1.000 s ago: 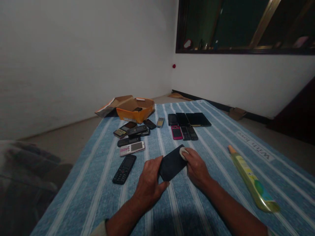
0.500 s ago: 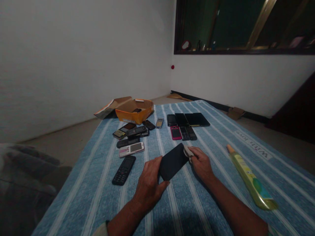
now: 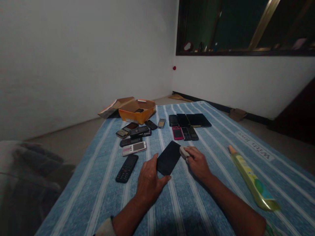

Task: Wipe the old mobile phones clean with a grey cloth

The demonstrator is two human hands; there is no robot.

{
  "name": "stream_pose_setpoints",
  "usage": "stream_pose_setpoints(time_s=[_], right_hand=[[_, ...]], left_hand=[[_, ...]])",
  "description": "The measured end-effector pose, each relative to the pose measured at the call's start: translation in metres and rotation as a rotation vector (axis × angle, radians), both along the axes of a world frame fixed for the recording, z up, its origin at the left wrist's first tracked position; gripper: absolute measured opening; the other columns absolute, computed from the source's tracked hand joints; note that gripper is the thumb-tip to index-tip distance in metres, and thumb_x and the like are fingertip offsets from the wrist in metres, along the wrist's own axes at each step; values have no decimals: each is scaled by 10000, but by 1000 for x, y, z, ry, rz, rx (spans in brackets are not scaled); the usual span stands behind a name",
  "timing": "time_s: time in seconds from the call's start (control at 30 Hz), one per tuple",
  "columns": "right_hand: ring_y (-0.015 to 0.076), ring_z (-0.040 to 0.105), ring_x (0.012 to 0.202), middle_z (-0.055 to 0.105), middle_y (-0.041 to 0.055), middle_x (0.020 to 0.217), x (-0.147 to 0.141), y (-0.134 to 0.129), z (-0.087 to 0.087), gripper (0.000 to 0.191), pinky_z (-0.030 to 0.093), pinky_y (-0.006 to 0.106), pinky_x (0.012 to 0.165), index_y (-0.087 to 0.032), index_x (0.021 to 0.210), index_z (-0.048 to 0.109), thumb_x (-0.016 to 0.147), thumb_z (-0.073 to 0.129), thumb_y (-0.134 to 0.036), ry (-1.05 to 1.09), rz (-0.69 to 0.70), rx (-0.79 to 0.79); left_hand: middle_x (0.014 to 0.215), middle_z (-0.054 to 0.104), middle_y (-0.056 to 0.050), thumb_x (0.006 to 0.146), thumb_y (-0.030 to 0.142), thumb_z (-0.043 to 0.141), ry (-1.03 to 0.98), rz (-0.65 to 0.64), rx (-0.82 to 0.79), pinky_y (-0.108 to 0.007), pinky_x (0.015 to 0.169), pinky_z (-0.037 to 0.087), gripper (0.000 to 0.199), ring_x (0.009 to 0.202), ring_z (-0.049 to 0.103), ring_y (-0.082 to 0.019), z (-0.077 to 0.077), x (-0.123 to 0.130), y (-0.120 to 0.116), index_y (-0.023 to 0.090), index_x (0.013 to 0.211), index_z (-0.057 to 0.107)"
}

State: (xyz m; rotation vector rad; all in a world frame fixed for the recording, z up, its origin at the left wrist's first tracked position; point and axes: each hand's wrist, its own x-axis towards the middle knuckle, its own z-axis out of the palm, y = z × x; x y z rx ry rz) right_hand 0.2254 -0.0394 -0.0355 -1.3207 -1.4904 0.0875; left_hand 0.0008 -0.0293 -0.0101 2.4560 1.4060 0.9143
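Observation:
My left hand (image 3: 149, 178) grips a dark smartphone (image 3: 169, 158) along its left and near edges, the thumb at the lower corner. The phone's plain black face is turned up and set at a slant. Pinched in my right hand (image 3: 198, 164) is a small off-white folded cloth (image 3: 183, 153), touching the phone's right edge; its far side is hidden by my fingers. Left of my left hand lies a black keypad phone (image 3: 127, 168). Beyond it are a white and pink phone (image 3: 134, 148) and several dark phones (image 3: 139, 131) in a loose pile.
Farther off, several phones form two rows, a pink one (image 3: 177, 133) among them. An open orange cardboard box (image 3: 137, 116) stands at the far left, a phone inside. A yellow-green bottle (image 3: 254, 182) lies at right on the blue striped cloth cover (image 3: 98, 183).
The smartphone has shifted slightly left and turned a little. My right hand has brought the cloth left and along the phone's right edge. The view has swung slightly.

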Motion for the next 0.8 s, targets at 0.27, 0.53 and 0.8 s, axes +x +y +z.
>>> stream_pose_setpoints(time_s=[0.27, 0.53, 0.8], right_hand=[[228, 609, 1056, 672, 100, 1110, -22, 26, 10, 555, 509, 396, 943, -194, 1100, 700, 675, 413, 17, -251, 43, -86], [242, 591, 1094, 671, 109, 1120, -45, 9, 6, 565, 496, 444, 965, -204, 1158, 674, 710, 407, 15, -367, 127, -10], [246, 596, 1076, 667, 127, 1124, -43, 5, 10, 524, 498, 437, 942, -169, 1138, 672, 717, 413, 5, -366, 162, -7]], left_hand=[[1128, 649, -100, 674, 191, 709, -52, -110, -16, -453, 838, 528, 693, 1007, 609, -295, 7, -4, -1, 181, 1313, 443], [1071, 647, -70, 697, 193, 671, -43, -202, 1, -423, 844, 507, 553, 952, 584, -262, 9, -2, -1, 197, 1217, 483], [1061, 637, -120, 736, 268, 665, 104, -219, 4, -472, 888, 489, 483, 972, 574, -292, 12, -1, -2, 144, 1178, 515]])
